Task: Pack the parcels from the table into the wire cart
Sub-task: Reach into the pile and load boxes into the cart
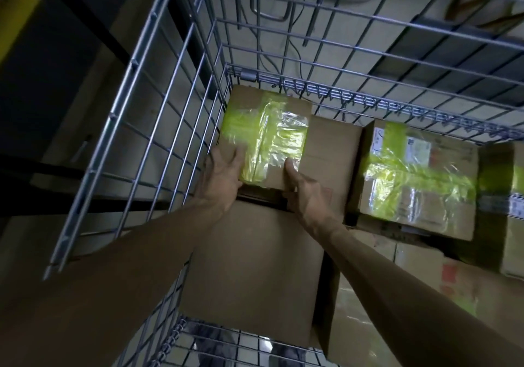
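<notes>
Parcel with yellow-green tape [266,136] is held low in the far left corner of the wire cart [158,128], close to the mesh. Its near left corner is gripped by the left hand [224,176], fingers laid over the top. Its near edge is pinched by the right hand [304,193], thumb pressed on the top face. A plain box [255,267] is seen just below the hands, under both forearms. Another taped box [419,179] is lodged further right, well apart from both hands.
</notes>
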Demonstrator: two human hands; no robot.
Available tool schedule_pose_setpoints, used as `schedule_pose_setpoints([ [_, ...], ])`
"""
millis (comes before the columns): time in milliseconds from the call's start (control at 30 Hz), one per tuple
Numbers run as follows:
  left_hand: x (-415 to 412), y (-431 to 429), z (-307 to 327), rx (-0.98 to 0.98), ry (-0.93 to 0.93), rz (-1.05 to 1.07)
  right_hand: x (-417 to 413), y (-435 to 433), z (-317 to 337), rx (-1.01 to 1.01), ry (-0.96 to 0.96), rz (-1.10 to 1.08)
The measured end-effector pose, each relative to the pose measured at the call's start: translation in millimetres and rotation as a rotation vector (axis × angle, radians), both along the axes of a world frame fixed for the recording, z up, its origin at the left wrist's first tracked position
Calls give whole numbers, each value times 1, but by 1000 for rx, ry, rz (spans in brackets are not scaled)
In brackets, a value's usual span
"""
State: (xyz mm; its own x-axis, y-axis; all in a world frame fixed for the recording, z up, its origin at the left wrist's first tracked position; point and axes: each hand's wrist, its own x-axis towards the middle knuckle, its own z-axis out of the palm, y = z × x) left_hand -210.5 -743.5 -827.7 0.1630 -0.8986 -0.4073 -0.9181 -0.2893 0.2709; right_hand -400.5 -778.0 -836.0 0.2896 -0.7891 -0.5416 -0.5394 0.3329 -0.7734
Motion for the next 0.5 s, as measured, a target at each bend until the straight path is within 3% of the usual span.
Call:
schedule_pose_setpoints([
  [33,-3,-1,4,21,42,71,5,2,3,-59,36,16],
  [200,-4,-3,5,152,-95,-2,-2,1,-16,-192,202,260],
  [400,-8,-9,15,123,-151,-51,-4,-13,8,-362,581,495],
  [500,-10,-16,24,92,-204,-154,1,-33,7,-377,660,559],
])
